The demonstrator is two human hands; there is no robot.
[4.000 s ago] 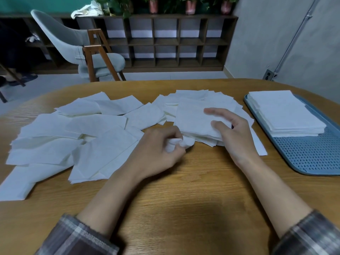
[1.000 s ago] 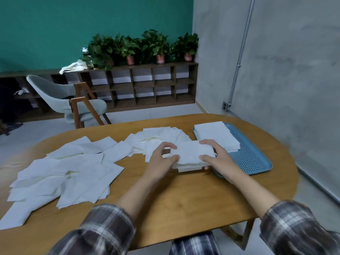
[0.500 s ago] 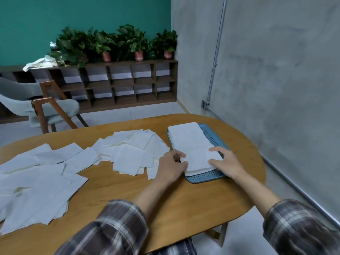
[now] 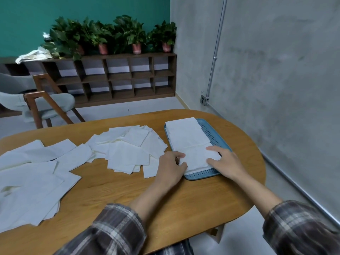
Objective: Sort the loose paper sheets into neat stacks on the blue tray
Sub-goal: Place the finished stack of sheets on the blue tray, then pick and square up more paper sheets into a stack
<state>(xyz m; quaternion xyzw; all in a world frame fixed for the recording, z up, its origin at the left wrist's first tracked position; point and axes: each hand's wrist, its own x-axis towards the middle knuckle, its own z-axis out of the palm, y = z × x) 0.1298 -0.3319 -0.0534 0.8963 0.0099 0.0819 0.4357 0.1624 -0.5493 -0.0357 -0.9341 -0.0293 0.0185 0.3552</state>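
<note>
A: Counting stacks on your blue tray (image 4: 211,132). How many?
B: Two. The far stack (image 4: 184,133) fills the far end and the near stack (image 4: 197,160) sits at the end closest to you. They meet edge to edge. Both hug the tray's left side, so the perforated floor is bare along the right.
A: Your hands?
B: Both are on the near stack. Your left hand (image 4: 171,168) is at its left edge, fingers curled, thumb and index pinching that edge. Your right hand (image 4: 227,162) lies on its right side, fingers fairly straight and spread, pressing down.
A: Loose sheets?
B: Two spreads on the table (image 4: 193,199). The middle pile (image 4: 132,147) is just left of the tray, too overlapped to count. The left pile (image 4: 31,177) runs off the frame's left edge and can't be counted either.
A: Background?
B: One chair (image 4: 36,102) and one cubby shelf (image 4: 117,78). Potted plants (image 4: 136,34) stand on top: three pink pots are clear, a fourth is half hidden by leaves. One crumpled cloth (image 4: 35,54) lies at the shelf's left end.
</note>
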